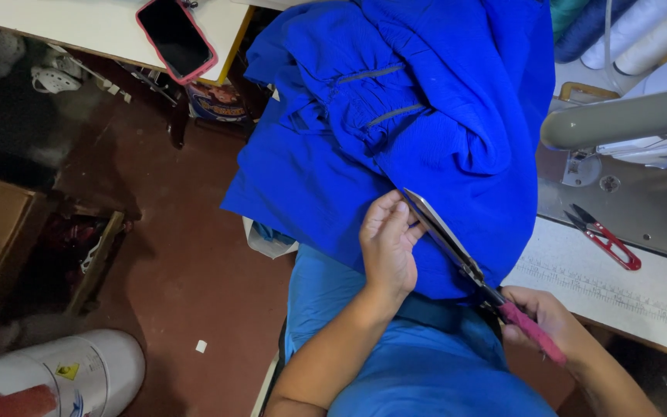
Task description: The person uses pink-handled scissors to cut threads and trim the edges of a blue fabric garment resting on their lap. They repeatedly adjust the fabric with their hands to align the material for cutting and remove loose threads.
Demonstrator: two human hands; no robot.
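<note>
A large piece of bright blue fabric (pixel 418 108) with gathered seams hangs over my lap and the sewing table edge. My left hand (pixel 387 243) lies flat on the fabric's lower part, fingers together, pressing it beside the blades. My right hand (pixel 542 320) grips the pink handle of long tailor's scissors (pixel 449 243), whose blades point up and left along the fabric next to my left fingertips. The blades look nearly closed.
A grey sewing machine (pixel 627 120) stands at the right, with thread cones (pixel 642 31) behind it. Small red thread snips (pixel 607 241) lie on the machine bed. A phone in a pink case (pixel 175 35) rests on a table at the top left. A white container (pixel 79 374) stands on the red floor.
</note>
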